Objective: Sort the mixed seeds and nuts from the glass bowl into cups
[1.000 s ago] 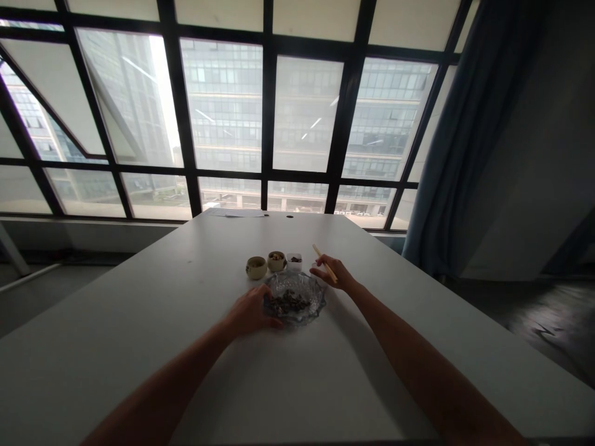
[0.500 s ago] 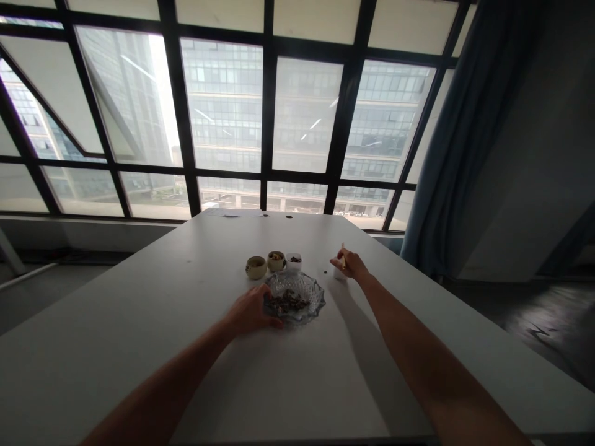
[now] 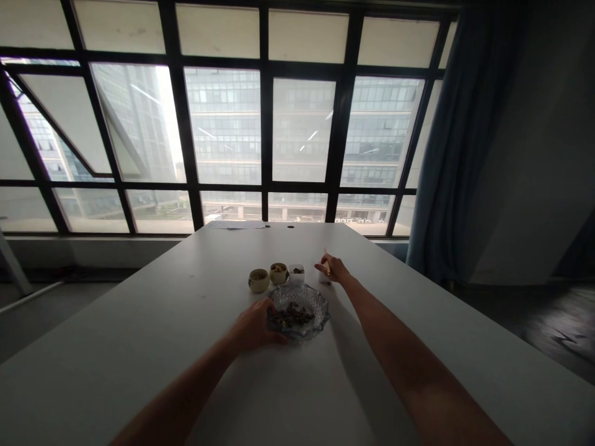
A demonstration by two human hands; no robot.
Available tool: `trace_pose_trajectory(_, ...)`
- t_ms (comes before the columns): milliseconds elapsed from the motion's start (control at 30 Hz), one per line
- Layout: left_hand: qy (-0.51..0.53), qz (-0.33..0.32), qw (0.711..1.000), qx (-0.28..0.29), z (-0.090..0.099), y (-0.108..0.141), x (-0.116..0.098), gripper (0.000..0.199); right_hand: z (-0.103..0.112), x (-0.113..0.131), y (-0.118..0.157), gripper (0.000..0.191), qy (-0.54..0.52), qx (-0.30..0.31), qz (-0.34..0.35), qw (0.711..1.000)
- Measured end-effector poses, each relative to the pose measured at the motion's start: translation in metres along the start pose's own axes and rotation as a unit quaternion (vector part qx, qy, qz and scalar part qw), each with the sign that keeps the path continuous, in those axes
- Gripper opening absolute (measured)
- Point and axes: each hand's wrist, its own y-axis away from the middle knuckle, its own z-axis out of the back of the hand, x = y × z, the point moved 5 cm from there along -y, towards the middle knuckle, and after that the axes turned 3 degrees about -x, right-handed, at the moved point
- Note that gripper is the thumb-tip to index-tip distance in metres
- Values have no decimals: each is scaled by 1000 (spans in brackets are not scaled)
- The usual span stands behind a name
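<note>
My left hand (image 3: pixel 255 323) is closed on the left rim of a scalloped clear glass bowl (image 3: pixel 320 314). A heap of dark, dried-looking bits (image 3: pixel 294 314) lies in the bowl. My right hand (image 3: pixel 335 267), beyond the bowl to the right, is closed round a thin pale stick-like tool (image 3: pixel 327 266), perhaps wooden. A small white cup (image 3: pixel 324 278) sits right under that hand, partly hidden by it; I cannot tell whether the fingers touch it. Behind the bowl stand two small round beige pots, one on the left (image 3: pixel 258 282) and one in the middle (image 3: pixel 279 274), beside a square white cup (image 3: pixel 296 276) with dark contents.
The white table (image 3: pixel 186 347) stretches toward a wide, black-framed window (image 3: pixel 232 124). Sheets of paper (image 3: pixel 237 225) lie at its far edge, near two dark round spots. A blue curtain (image 3: pixel 437 204) hangs at the right.
My right hand has moved left, closer to the square cup, and the small white cup beneath it has shifted left too. My left hand stays on the bowl. The view has tilted slightly up.
</note>
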Motion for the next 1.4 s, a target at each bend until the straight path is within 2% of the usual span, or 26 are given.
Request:
trace_pose_trajectory(67, -1, 0, 1000, 3, 1, 1, -2, 59, 8, 6, 5, 35, -17, -26, 4, 1000)
trace_pose_trajectory(167, -1, 6, 1000, 11, 1, 1, -2, 60, 35, 6, 20, 29, -43, -94, 1, 995)
trace_pose_trajectory(333, 8, -11, 1000, 7, -4, -2, 3, 62, 99, -10, 62, 65, -83, -209, -15, 974)
trace_pose_trajectory(433, 5, -15, 1000, 4, -6, -3, 5, 63, 119, -16, 88, 72, -111, -215, 1, 970)
trace_pose_trajectory(500, 0, -8, 1000, 6, -7, -4, 6, 64, 117, -15, 101, 69, -133, -180, 24, 974)
trace_pose_trajectory(633, 0, -2, 1000, 13, -7, -3, 4, 61, 101, -11, 115, 65, -158, -118, 66, 978)
trace_pose_trajectory(867, 3, -17, 1000, -3, -7, -3, 4, 56, 89, -17, 111, 57, -162, -92, 75, 980)
trace_pose_trajectory(1400, -6, -3, 1000, 14, -9, -5, 6, 64, 86, -4, 118, 49, -197, -46, 110, 973)
